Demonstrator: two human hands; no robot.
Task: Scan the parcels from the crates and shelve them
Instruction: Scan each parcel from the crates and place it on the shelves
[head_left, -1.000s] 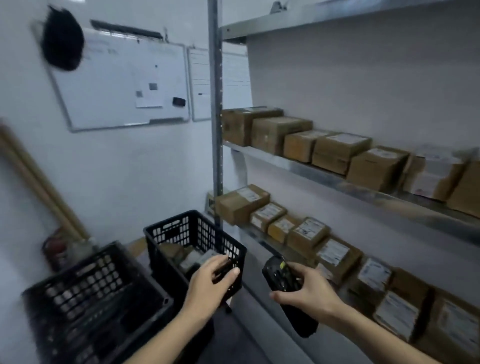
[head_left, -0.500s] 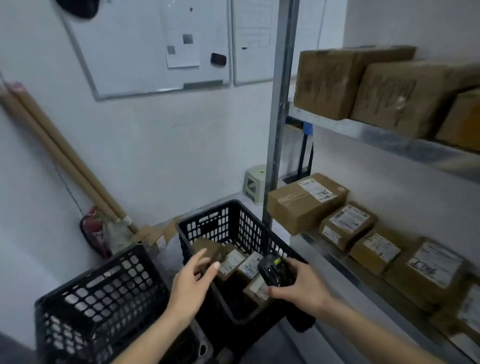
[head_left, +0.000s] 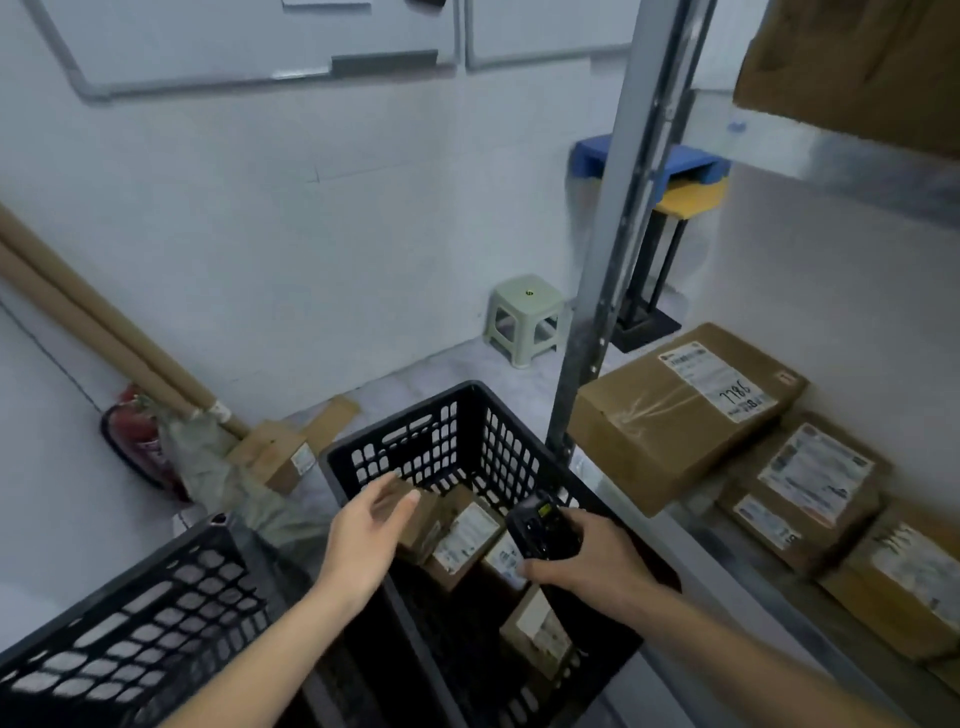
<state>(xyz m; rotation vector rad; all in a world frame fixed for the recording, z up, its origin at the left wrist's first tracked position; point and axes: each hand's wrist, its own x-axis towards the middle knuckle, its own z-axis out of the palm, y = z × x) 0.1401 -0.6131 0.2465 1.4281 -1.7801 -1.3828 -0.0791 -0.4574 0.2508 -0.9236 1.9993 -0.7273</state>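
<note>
Cardboard parcels (head_left: 464, 538) lie in the black crate (head_left: 447, 441), just beyond the left hand (head_left: 366, 538), whose fingers (head_left: 402, 496) are extended and spread, holding nothing. A second earlier this hand rested on the crate's rim; it has since moved over the opening toward the nearest parcel. The right hand (head_left: 592, 564) keeps its fingers wrapped round the scanner (head_left: 540, 525), above the parcels. Judgement: a pick is imminent; scanning and shelving onto the shelf (head_left: 737, 535) remain.

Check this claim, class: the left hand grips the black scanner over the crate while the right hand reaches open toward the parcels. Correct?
Hands are swapped. In the head view the right hand grips the black scanner over the crate, while the left hand reaches open toward the parcels.
</note>
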